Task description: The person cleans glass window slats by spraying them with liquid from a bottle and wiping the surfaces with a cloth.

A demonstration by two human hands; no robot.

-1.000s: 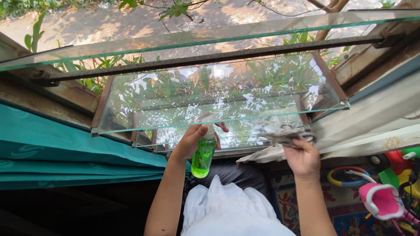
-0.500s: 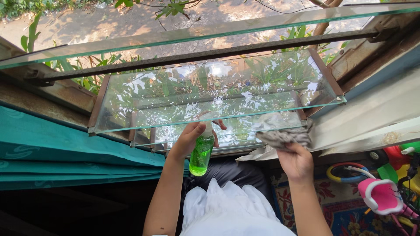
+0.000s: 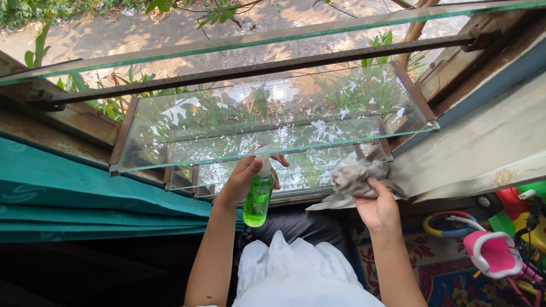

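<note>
Two hands: both up at the louvre glass slats [image 3: 273, 122].
Left hand [image 3: 245, 179]: clenched round green spray bottle [image 3: 257, 199].
Right hand [image 3: 378, 207]: gripping grey rag [image 3: 355, 177] against the lowest slat.
Progress: wiping seems under way — upper slats look untouched.

Left arm: bare, rising from lower frame, extending up and slightly rightward, elbow out of view. Left hand [image 3: 245, 177]: raised, fingers curling closed in a grip, thumb side facing right, one fingertip poking out past the grip to the right. Right arm: bare, rising from lower right, leaning slightly leftward toward the wrist. Right hand [image 3: 376, 206]: raised, back facing the camera, fingers bunching shut at the top. Both hands sitting level, well apart, neither touching the other.
</note>
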